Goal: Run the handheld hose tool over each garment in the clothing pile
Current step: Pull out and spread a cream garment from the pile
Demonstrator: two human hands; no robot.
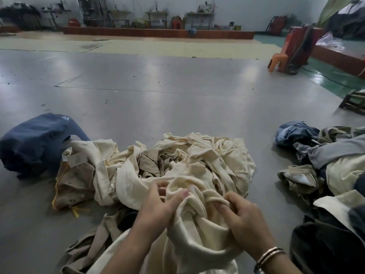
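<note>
Both hands reach forward close together, left hand [158, 206] and right hand [242, 216] with fingers curled, gripping.

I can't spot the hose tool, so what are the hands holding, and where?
Both hands, left and right, grip bunched folds of the cream garment near its nearest end. No tool is held.
</note>
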